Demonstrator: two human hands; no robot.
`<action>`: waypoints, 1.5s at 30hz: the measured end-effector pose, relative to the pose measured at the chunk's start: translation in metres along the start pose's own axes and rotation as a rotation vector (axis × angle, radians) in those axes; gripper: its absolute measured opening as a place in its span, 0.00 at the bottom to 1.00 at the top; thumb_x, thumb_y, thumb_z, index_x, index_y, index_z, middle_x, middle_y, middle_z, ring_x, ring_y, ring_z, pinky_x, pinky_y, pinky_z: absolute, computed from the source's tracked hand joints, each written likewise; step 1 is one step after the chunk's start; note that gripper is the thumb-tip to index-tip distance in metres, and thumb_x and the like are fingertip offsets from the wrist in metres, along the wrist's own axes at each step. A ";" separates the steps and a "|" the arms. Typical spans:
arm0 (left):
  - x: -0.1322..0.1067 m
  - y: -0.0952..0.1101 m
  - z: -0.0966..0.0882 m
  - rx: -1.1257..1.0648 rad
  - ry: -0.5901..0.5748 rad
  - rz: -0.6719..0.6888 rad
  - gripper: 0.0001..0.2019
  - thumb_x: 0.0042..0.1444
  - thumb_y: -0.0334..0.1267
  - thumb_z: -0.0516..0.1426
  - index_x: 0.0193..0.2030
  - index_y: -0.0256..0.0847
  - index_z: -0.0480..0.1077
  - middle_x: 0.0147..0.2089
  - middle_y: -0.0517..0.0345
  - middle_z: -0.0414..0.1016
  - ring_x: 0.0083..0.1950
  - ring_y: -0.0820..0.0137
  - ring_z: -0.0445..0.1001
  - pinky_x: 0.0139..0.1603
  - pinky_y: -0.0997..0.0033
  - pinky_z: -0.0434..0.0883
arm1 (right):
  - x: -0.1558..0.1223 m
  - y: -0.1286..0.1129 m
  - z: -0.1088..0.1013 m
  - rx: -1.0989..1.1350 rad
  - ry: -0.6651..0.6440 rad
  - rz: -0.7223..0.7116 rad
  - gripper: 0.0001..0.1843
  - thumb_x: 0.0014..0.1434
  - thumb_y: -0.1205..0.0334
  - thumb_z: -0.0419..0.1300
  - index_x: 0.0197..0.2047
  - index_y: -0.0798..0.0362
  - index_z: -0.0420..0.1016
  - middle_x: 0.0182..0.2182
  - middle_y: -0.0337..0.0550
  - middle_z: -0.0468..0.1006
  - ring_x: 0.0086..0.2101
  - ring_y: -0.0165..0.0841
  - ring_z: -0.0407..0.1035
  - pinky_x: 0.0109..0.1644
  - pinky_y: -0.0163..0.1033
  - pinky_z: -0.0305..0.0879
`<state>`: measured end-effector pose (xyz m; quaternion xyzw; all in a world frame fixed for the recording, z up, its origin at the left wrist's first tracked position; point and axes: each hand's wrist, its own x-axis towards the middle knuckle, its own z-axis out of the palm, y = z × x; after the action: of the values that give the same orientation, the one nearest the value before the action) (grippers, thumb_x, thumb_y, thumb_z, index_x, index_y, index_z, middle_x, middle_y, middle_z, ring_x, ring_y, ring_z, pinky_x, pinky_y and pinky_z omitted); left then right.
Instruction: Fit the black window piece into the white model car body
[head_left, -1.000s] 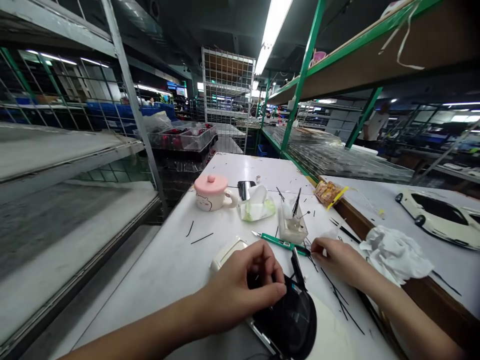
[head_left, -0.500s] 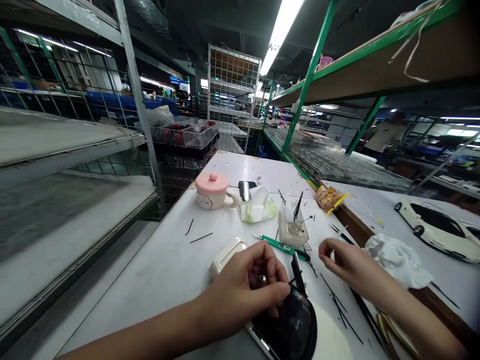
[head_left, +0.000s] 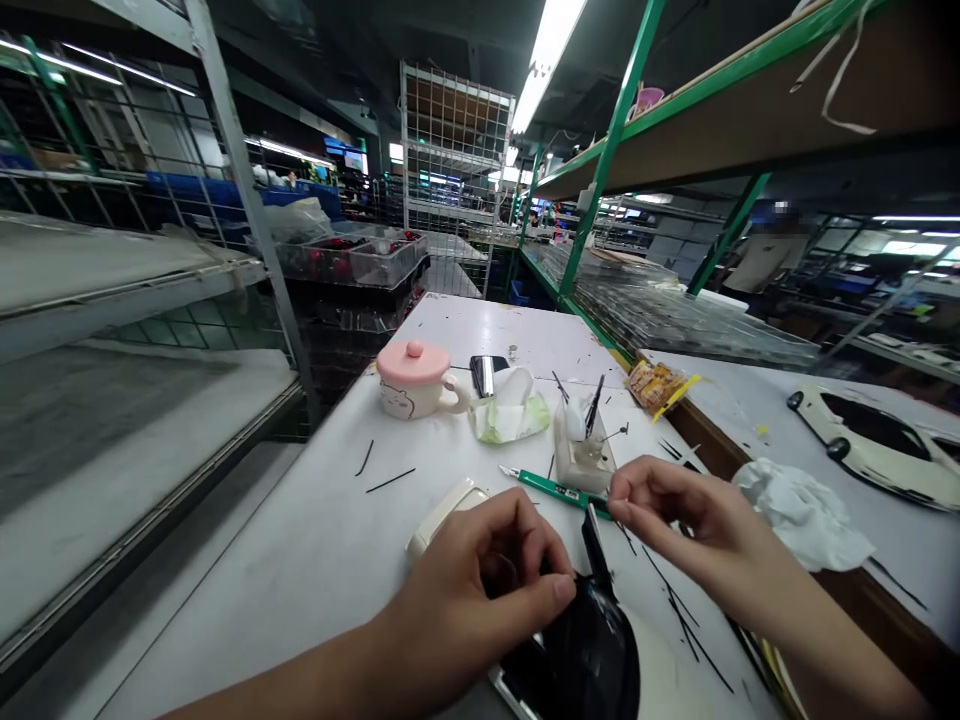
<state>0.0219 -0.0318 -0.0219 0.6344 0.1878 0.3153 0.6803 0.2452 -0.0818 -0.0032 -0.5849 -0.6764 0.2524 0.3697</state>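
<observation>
My left hand (head_left: 480,590) is closed on a model car with a glossy black top (head_left: 600,650) and a cream body. Its thumb and forefinger pinch at the base of an upright thin black piece (head_left: 595,545); the other fingers are curled and partly hidden. My right hand (head_left: 686,510) hovers just right of that piece, thumb and forefinger together; whatever they hold, if anything, cannot be made out. Behind the fingertips lies a green craft knife (head_left: 551,487), its black end partly covered by them. A cream car part (head_left: 442,515) sits behind my left hand.
Farther back are a lidded mug (head_left: 412,385), a tissue pack (head_left: 514,415) and a small holder with tools (head_left: 581,460). Thin black strips (head_left: 679,600) lie at right, beside crumpled white tissue (head_left: 799,510). Another cream model car (head_left: 885,440) stands beyond. Metal shelving (head_left: 247,190) borders the left.
My right hand has moved left, its fingertips now closer to the upright black piece and over the knife's end. My left hand keeps its grip. The view has shifted slightly.
</observation>
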 end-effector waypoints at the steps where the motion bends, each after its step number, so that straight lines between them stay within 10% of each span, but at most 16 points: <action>1: 0.000 -0.001 -0.001 0.005 -0.008 -0.007 0.16 0.56 0.35 0.62 0.28 0.40 0.56 0.33 0.60 0.71 0.29 0.77 0.62 0.29 0.76 0.60 | -0.001 -0.001 -0.001 0.005 -0.010 0.003 0.11 0.67 0.53 0.55 0.36 0.51 0.71 0.22 0.32 0.60 0.25 0.27 0.56 0.28 0.33 0.53; 17: 0.001 -0.003 -0.007 0.063 -0.005 -0.019 0.17 0.62 0.39 0.60 0.29 0.40 0.55 0.34 0.63 0.69 0.26 0.81 0.57 0.25 0.78 0.58 | -0.006 -0.012 0.004 0.451 -0.072 0.113 0.18 0.62 0.45 0.62 0.34 0.52 0.67 0.19 0.27 0.53 0.21 0.22 0.45 0.24 0.31 0.43; 23: 0.000 0.000 -0.001 0.013 -0.007 -0.031 0.17 0.58 0.38 0.61 0.29 0.40 0.55 0.34 0.61 0.70 0.30 0.78 0.61 0.29 0.75 0.58 | -0.027 -0.018 0.014 0.830 -0.174 0.375 0.26 0.52 0.43 0.71 0.29 0.53 0.62 0.17 0.24 0.48 0.18 0.18 0.39 0.22 0.30 0.35; 45: -0.003 0.007 0.006 0.066 -0.085 -0.068 0.17 0.55 0.34 0.63 0.26 0.40 0.57 0.34 0.57 0.73 0.31 0.76 0.62 0.28 0.74 0.57 | -0.028 -0.003 0.034 1.007 -0.417 0.437 0.18 0.58 0.49 0.68 0.33 0.55 0.71 0.18 0.26 0.51 0.18 0.17 0.40 0.19 0.27 0.35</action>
<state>0.0223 -0.0383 -0.0145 0.6625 0.1905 0.2586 0.6767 0.2179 -0.1066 -0.0271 -0.4010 -0.3953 0.7227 0.4008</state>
